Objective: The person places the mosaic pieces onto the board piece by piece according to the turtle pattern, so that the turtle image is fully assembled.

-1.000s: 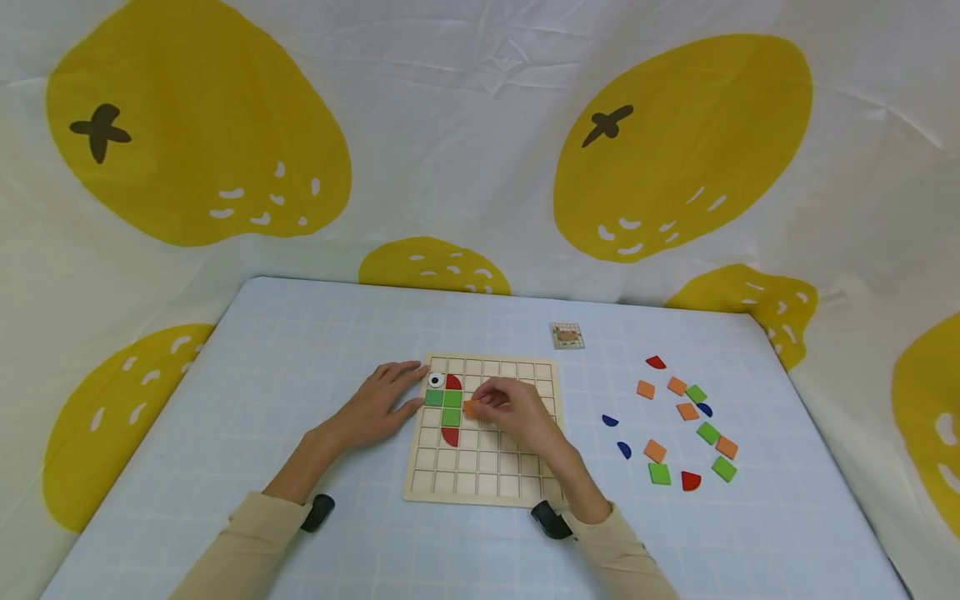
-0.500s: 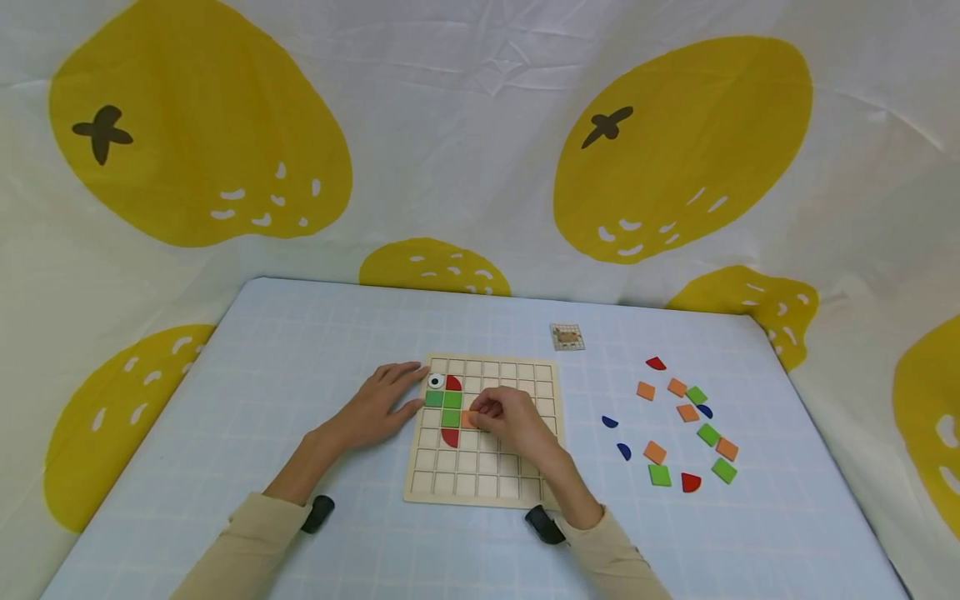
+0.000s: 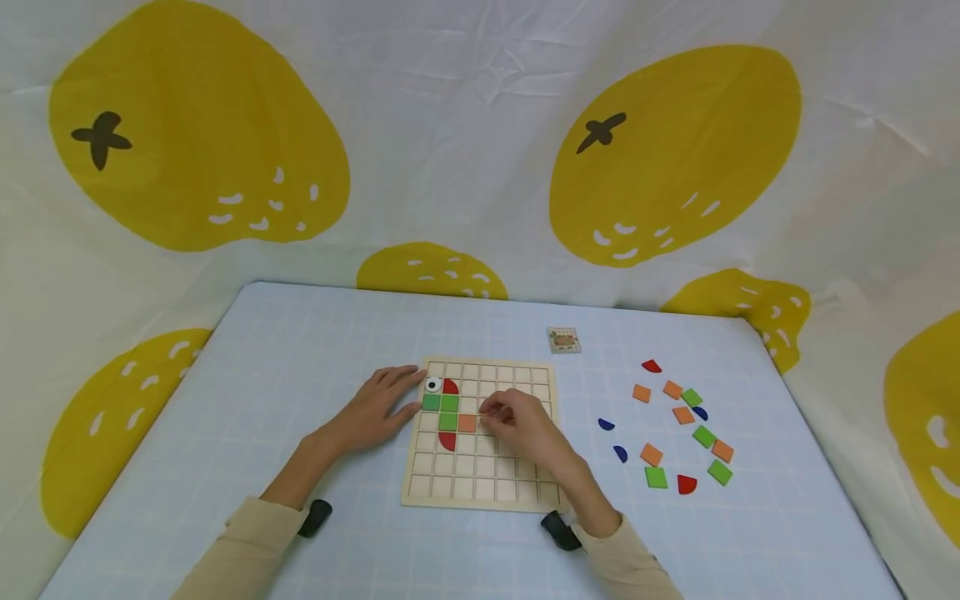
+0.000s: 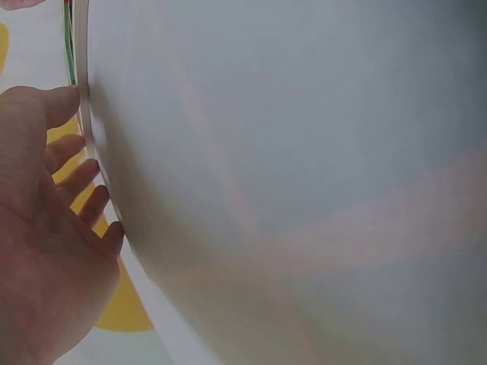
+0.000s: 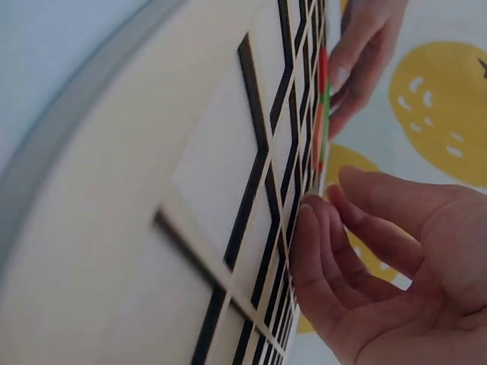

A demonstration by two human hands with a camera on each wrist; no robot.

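A wooden grid board lies on the table. At its left are an eye tile, a darker green tile, two light green square tiles stacked in one column, and red quarter-circle tiles above and below them. An orange square tile sits right of the lower green one. My right hand hovers over the board just right of that tile, fingers loosely bent with nothing between them, as the right wrist view shows. My left hand touches the board's left edge with extended fingers.
Right of the board lie several loose tiles: orange squares, green squares, red quarter-circles and blue half-circles. A small picture card lies behind the board. A patterned curtain hangs past the table's far edge.
My right hand set the orange tile into the cell beside the lower green tile, let go, and moved slightly right. The left hand has stayed at the board's edge.
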